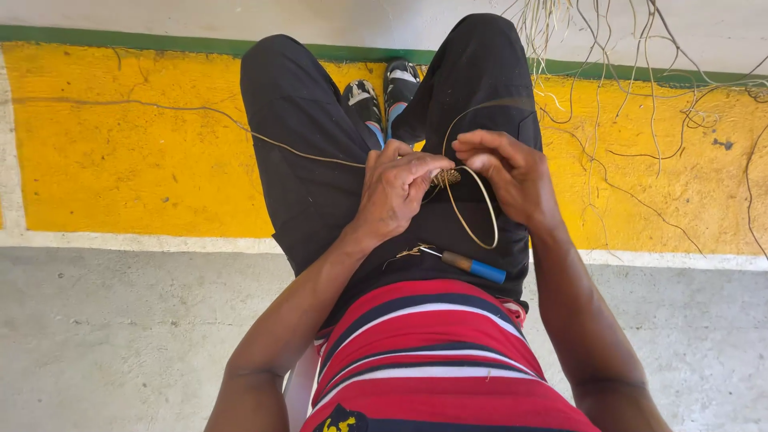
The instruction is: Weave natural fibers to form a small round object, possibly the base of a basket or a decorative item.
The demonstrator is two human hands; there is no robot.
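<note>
The person is sitting with both hands meeting at the centre of the frame, above the lap. The left hand (398,186) is pinching a small woven fibre disc (446,177) between thumb and fingertips, fingers curled tight around it — this grip appears to be holding the coil steady while the strand is being worked. The right hand (512,172) is closing its fingertips on a long pale fibre strand (478,210), which is looping down below the disc and arcing back up over the right thigh; the fingers are bent, not spread. The strand's free end is trailing toward the left of the frame across the yellow painted floor band (120,152).

A blue-handled awl (472,266) is lying on the black trousers (312,160) just below the hands, within easy reach — neither hand is touching it. Loose dry fibres (632,88) are hanging at the upper right.
</note>
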